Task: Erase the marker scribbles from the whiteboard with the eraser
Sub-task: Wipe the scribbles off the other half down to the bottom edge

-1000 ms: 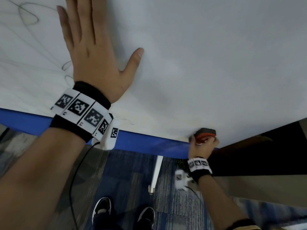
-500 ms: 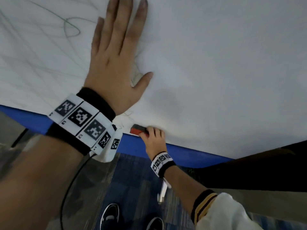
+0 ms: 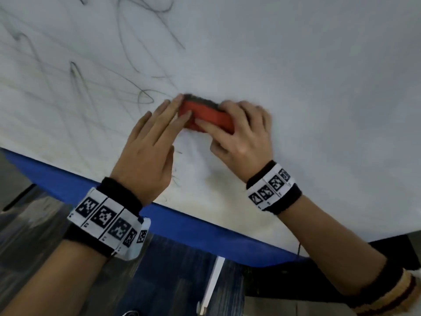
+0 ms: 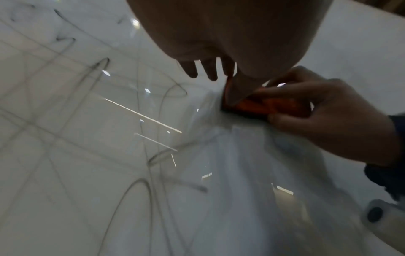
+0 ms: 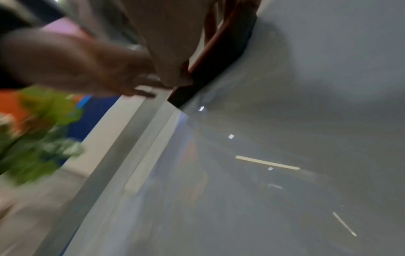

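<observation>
A red eraser [image 3: 206, 116] with dark felt lies pressed against the whiteboard [image 3: 307, 65], at the right edge of the dark marker scribbles [image 3: 145, 99]. My right hand [image 3: 239, 131] grips the eraser's right half, thumb along the lower side. My left hand [image 3: 159, 133] has straight fingers that touch the eraser's left end. In the left wrist view the eraser [image 4: 274, 105] sits between my left fingers [image 4: 208, 71] and my right hand [image 4: 328, 121]. The blurred right wrist view shows the eraser's dark edge [image 5: 221, 57] on the board.
The board's blue lower edge [image 3: 182, 226] runs diagonally below both wrists. Scribbles cover the board's left part [image 4: 105, 69]; its right part looks bare. Below the edge lie blue-grey carpet [image 3: 164, 281] and a dark panel [image 3: 273, 281].
My right hand has carried the eraser from the board's lower edge up to the scribbles. My left hand has left its flat press on the board and come to the eraser's left end.
</observation>
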